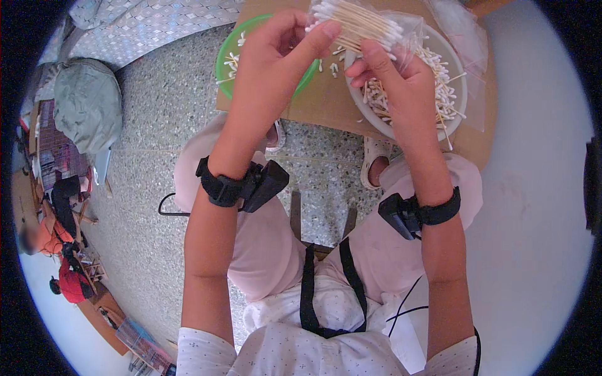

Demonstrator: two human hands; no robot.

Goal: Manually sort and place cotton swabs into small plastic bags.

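Observation:
My left hand (276, 56) and my right hand (395, 81) are raised together over a low brown table (326, 100). Between them they hold a small clear plastic bag (370, 25) packed with a bundle of cotton swabs. My left thumb and fingers pinch the bag's left end. My right hand grips it from below on the right. Under my right hand stands a white bowl (454, 59) heaped with loose cotton swabs. A green bowl (229, 56) with a few swabs sits behind my left hand.
More clear plastic bags (467, 37) lie on the table beside the white bowl. Speckled stone floor (169, 113) spreads to the left, with a grey-green bag (88, 103) on it. Other people (63, 250) sit far left. My feet in white sandals (376, 156) show under the table.

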